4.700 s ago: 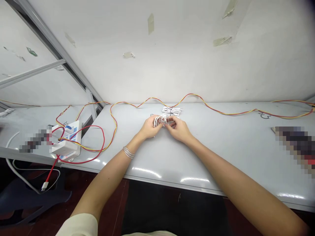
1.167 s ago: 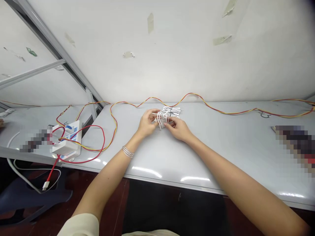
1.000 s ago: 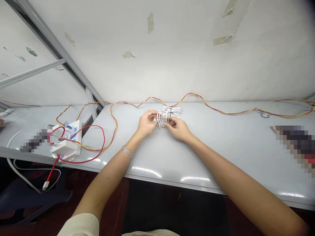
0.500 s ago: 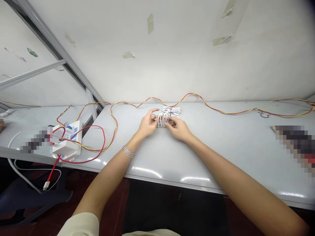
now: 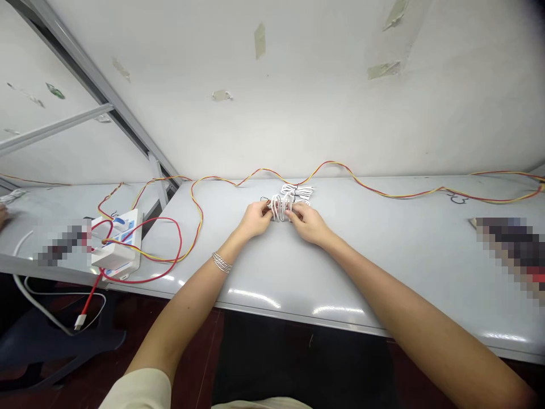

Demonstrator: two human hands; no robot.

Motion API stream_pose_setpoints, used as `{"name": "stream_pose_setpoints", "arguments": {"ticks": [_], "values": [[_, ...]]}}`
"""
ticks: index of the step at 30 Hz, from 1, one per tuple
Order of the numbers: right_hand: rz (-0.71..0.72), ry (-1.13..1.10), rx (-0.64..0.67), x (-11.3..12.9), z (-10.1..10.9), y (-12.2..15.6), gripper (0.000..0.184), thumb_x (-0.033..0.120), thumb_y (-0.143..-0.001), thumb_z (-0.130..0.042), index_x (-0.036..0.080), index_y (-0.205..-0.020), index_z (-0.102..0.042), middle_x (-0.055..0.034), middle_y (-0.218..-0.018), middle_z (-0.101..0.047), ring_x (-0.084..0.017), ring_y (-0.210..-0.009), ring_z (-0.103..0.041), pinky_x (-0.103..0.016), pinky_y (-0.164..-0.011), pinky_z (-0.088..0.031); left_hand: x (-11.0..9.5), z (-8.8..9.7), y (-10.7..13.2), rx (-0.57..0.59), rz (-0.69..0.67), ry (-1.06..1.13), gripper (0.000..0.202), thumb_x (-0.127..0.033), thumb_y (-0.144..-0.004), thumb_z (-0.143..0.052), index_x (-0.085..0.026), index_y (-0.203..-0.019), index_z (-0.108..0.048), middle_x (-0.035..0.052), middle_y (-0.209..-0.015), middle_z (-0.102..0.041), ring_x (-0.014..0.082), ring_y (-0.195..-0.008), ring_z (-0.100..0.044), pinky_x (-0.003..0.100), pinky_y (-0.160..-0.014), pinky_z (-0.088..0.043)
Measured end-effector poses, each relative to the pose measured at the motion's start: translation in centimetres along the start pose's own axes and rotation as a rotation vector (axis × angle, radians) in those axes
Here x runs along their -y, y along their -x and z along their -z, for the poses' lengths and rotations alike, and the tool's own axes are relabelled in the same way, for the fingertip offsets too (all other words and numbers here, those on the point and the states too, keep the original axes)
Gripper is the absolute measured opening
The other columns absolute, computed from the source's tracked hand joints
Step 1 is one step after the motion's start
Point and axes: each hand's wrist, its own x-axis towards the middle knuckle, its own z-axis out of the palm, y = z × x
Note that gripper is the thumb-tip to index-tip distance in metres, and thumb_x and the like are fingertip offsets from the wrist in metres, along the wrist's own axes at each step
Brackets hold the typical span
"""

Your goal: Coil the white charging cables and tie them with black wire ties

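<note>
A loose coil of white cable is held between my two hands, just above the grey tabletop. My left hand is closed on the coil's left end, with a thin dark wire end showing by its fingertips. On the right end, my right hand pinches the loops between thumb and fingers. Right behind the coil lies a tied bundle of white cable, partly covered by the loops and my right fingers.
Along the wall runs a red and yellow twisted wire. At the left stands a white power strip with plugs and a looping red cable. A blurred-out object lies at the right. Another person's hand shows at the left edge.
My left fingers, raised and spread before, have come down and closed by the coil's left end. My right hand stays on the coil, nearly unmoved.
</note>
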Motion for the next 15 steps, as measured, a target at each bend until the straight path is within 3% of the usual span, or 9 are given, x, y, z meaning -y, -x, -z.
{"name": "stream_pose_setpoints", "arguments": {"ticks": [4, 10, 15], "values": [[-0.025, -0.015, -0.016, 0.05, 0.00, 0.04, 0.027, 0.036, -0.093, -0.049, 0.017, -0.094, -0.068, -0.0071, -0.087, -0.064, -0.018, -0.075, -0.058, -0.031, -0.074, -0.047, 0.40, -0.20, -0.08, 0.011, -0.004, 0.031, 0.021, -0.018, -0.083, -0.057, -0.014, -0.095, -0.074, 0.0077, -0.088, -0.076, 0.0205, -0.080, -0.070, 0.036, -0.081, -0.058], [-0.069, -0.086, -0.015, 0.58, 0.20, 0.18, 0.036, 0.034, -0.091, -0.054, 0.017, -0.120, -0.068, -0.0067, -0.093, -0.071, -0.017, -0.070, -0.060, -0.030, -0.070, -0.049, 0.15, -0.22, -0.06, 0.034, 0.002, 0.049, 0.024, -0.018, -0.084, -0.057, -0.016, -0.099, -0.076, 0.0070, -0.087, -0.076, 0.0212, -0.082, -0.070, 0.036, -0.079, -0.057], [-0.095, -0.142, -0.002, 0.93, 0.37, 0.29, 0.037, 0.033, -0.090, -0.057, 0.020, -0.123, -0.067, -0.0061, -0.100, -0.073, -0.016, -0.072, -0.063, -0.030, -0.073, -0.051, -0.17, -0.07, 0.10, 0.060, -0.013, 0.027, 0.024, -0.024, -0.086, -0.058, -0.015, -0.099, -0.076, 0.0073, -0.084, -0.075, 0.0195, -0.075, -0.068, 0.033, -0.074, -0.055]]}}
